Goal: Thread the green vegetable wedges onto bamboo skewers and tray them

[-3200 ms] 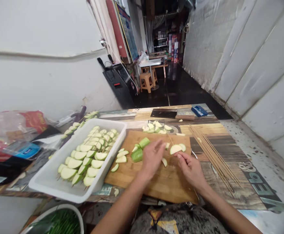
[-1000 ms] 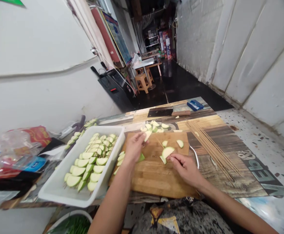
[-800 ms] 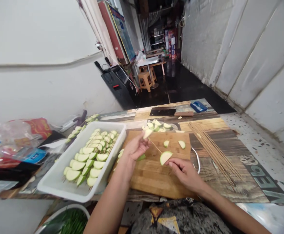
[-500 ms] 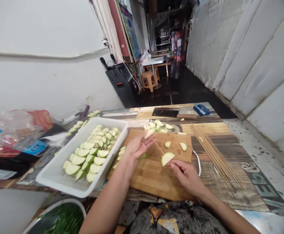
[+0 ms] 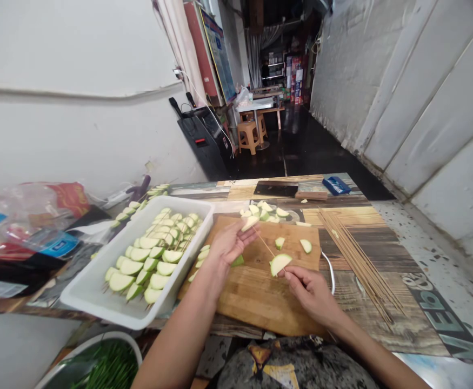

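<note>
My right hand [image 5: 310,291] pinches a thin bamboo skewer [image 5: 265,245] that has one pale green vegetable slice [image 5: 280,263] threaded on it. My left hand [image 5: 228,246] holds another slice [image 5: 249,222] between thumb and fingers at the skewer's far tip. Both hands hover over a wooden cutting board [image 5: 256,297]. Two loose slices [image 5: 305,245] lie on the board, and a heap of slices [image 5: 265,211] sits at its far edge.
A white tray [image 5: 98,304] with several loaded skewers stands left of the board. A bundle of bare skewers [image 5: 355,258] lies on the right. A cleaver [image 5: 287,190] and a blue box [image 5: 335,185] rest at the table's far side. A bowl of greens [image 5: 110,367] sits below left.
My left hand picked a slice from the far heap and brought it to the skewer's tip. My right hand raised the skewer with its one slice off the board.
</note>
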`<control>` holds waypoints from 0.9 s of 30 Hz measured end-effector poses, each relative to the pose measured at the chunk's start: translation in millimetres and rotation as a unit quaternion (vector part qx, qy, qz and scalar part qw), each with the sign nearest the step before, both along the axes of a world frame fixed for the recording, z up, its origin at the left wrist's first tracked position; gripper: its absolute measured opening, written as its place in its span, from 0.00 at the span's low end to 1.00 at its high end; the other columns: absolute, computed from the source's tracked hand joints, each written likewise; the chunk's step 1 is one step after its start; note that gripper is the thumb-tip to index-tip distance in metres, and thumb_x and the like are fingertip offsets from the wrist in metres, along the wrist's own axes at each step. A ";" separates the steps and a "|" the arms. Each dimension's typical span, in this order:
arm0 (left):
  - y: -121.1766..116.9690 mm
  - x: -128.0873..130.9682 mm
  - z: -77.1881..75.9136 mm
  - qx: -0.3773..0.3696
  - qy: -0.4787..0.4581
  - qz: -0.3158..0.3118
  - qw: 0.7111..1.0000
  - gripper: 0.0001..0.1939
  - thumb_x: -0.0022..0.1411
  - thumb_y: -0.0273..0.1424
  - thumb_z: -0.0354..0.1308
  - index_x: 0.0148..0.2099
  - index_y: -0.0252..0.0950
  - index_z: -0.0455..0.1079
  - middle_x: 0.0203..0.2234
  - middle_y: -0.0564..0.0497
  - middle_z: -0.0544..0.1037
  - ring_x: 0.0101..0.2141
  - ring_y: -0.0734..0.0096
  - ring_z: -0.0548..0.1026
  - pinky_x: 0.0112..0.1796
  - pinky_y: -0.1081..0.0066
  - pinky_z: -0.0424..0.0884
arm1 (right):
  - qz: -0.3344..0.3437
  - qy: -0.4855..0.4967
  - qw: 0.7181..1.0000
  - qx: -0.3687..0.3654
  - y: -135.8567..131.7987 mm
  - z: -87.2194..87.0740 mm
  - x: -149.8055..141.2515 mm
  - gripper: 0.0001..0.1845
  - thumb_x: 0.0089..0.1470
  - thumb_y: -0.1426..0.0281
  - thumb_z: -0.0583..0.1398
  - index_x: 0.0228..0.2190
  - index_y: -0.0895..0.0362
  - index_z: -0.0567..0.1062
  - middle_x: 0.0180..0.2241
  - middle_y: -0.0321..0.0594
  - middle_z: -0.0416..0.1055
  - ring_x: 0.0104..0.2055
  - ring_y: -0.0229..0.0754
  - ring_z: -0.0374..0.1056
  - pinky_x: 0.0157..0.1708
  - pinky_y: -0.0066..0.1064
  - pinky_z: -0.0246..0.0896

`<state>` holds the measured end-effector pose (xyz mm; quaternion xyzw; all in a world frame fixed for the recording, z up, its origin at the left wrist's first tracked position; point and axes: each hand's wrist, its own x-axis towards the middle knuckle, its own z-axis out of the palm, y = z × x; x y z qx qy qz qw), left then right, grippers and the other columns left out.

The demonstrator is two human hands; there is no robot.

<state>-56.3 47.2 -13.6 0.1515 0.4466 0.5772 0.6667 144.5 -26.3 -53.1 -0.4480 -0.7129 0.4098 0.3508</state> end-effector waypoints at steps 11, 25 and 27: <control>0.6 -0.4 -1.4 0.011 0.011 -0.002 1.000 0.05 0.57 0.23 0.54 0.37 0.27 0.68 0.32 0.40 0.78 0.35 0.63 0.77 0.42 0.61 0.73 | -0.002 0.012 1.000 -0.003 -0.9 -0.1 -1.0 0.15 0.57 0.65 0.51 0.36 0.57 0.76 0.31 0.39 0.74 0.36 0.41 0.69 0.34 0.28 0.62; 0.0 1.3 -1.9 0.028 0.020 -0.017 0.999 0.05 0.57 0.23 0.54 0.37 0.27 0.68 0.32 0.41 0.78 0.35 0.62 0.77 0.43 0.61 0.72 | -0.002 0.008 1.000 -0.005 -1.2 -0.9 -1.8 0.15 0.57 0.65 0.51 0.34 0.58 0.75 0.26 0.37 0.71 0.27 0.37 0.65 0.27 0.25 0.58; 0.2 0.9 -2.3 0.030 0.019 -0.016 0.999 0.05 0.57 0.23 0.54 0.37 0.26 0.69 0.32 0.40 0.78 0.35 0.62 0.77 0.44 0.60 0.72 | -0.004 0.006 1.000 -0.009 -1.7 0.0 -1.6 0.15 0.57 0.64 0.51 0.35 0.58 0.75 0.24 0.37 0.71 0.26 0.37 0.64 0.26 0.25 0.57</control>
